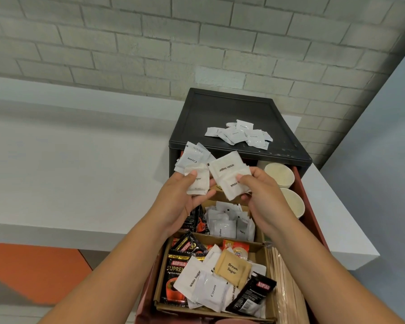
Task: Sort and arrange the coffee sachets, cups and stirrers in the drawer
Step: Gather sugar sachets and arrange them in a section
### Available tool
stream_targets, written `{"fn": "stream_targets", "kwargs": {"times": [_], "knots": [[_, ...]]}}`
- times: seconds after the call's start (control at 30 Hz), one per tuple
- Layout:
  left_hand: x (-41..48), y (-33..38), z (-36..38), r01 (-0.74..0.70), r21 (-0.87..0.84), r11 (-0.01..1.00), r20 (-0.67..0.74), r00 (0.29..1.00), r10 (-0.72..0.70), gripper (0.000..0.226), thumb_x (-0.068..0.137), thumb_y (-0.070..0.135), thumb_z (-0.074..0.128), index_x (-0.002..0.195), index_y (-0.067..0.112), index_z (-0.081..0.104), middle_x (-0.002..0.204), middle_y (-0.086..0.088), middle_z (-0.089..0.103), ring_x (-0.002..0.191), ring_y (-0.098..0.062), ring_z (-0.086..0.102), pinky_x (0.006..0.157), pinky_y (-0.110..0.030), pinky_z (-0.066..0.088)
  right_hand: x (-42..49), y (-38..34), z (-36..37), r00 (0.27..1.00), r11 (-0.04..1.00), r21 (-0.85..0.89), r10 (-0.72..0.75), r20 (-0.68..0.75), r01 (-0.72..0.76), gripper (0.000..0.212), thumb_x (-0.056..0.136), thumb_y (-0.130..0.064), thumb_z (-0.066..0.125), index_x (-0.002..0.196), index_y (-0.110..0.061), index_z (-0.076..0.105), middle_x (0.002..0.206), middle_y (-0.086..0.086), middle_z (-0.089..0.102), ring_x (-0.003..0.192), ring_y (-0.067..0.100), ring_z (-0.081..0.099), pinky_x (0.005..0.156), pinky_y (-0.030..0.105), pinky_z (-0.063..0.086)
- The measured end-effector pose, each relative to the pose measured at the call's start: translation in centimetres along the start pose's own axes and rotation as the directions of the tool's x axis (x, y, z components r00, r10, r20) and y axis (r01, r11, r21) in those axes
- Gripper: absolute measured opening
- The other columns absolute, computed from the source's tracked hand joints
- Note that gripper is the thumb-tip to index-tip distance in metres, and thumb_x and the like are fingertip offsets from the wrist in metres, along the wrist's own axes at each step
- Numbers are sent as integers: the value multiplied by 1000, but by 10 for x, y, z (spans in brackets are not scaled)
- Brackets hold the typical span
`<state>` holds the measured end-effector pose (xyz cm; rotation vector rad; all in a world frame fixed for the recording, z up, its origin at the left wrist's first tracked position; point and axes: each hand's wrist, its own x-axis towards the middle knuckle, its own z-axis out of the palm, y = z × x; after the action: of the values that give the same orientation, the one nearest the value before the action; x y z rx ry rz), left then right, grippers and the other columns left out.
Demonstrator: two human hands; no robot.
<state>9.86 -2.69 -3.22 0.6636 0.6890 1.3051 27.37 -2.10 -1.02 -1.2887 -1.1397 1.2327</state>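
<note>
over the pulled-out red drawer [307,197] both hands are busy with sachets. the left hand [185,199] has its fingers and thumb curled around a fanned bunch of cream sachets [192,158], with a white sugar sachet [198,183] pinned under the thumb at the front. the right hand [264,195] pinches two overlapping white sugar sachets [227,170] between thumb and fingers, just beside the left hand's bunch and close to touching it. the drawer sticks out of a black cabinet [220,106] that stands on the white worktop [80,164]; a loose pile of cream sachets [241,134] lies near the front edge of the cabinet top. inside the drawer, paper cups [279,175] lie on their sides at the back right corner, and wooden stirrers [287,277] run along the right wall. a cardboard tray [197,311] at the near end holds a jumble: kopiko sachets [175,277] at its left side, white sugar and cream packets in the middle, a brown sugar sachet [232,268] on top toward the right. behind it, under the hands, upright coffee sachets [222,226] stand packed together.
</note>
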Motion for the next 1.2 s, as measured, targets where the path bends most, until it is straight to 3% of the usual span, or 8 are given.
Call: {"fn": "stream_targets", "kwargs": {"times": [0.1,0.23,0.37,0.53,0.73,1.0,1.2], "knots": [[0,0,0,-4,22,1000,14,1000,4,25,104,14,44,126,24,52,114,-5,73,106,-22,70,75,-33,61,-6,-6,-6,999,999,28,-31,7,31,14,93,-13,56,101,-21,64,105,-1,72,95,15,66,63,25,49],[1,-2,0,-9,73,997,-16,1000,10,22,103,15,47,122,21,57,115,-4,73,104,-19,71,73,-31,60,-13,-8,-3,990,987,-153,-29,138,50,13,93,-12,54,96,-20,64,104,-3,71,98,16,65,75,31,50],[0,-2,0,-34,108,994,-6,999,35,22,103,15,45,121,23,57,109,1,75,103,-16,71,73,-30,60,-13,-6,4,989,973,-230,7,149,28,12,93,-16,55,97,-21,65,100,-6,71,94,11,66,67,21,49],[-1,0,1,-75,97,992,-12,997,76,26,106,16,40,127,28,51,118,-1,72,112,-16,67,85,-32,59,6,2,4,998,983,-172,57,-39,-62,13,94,-16,51,101,-22,60,107,0,66,89,12,61,62,23,44],[-2,1,1,-109,125,986,-20,993,112,30,107,17,37,134,26,46,121,-1,71,112,-16,67,91,-31,57,46,19,7,949,962,-198,125,-289,-187,27,98,-19,48,125,-21,47,128,5,57,93,13,57,61,22,46],[-3,3,0,-109,123,986,-15,994,112,35,107,18,36,142,19,43,121,-1,71,113,-18,67,92,-32,56,81,30,8,882,924,-229,184,-433,-305,39,96,-5,51,134,-9,44,134,17,53,116,33,55,93,42,53],[-2,2,-1,-107,126,986,-7,994,109,34,107,18,37,140,21,44,121,-1,71,113,-18,67,93,-33,56,73,32,15,923,869,-388,172,-344,-307,72,91,2,55,152,-15,19,149,11,37,133,31,41,105,44,44]]}}
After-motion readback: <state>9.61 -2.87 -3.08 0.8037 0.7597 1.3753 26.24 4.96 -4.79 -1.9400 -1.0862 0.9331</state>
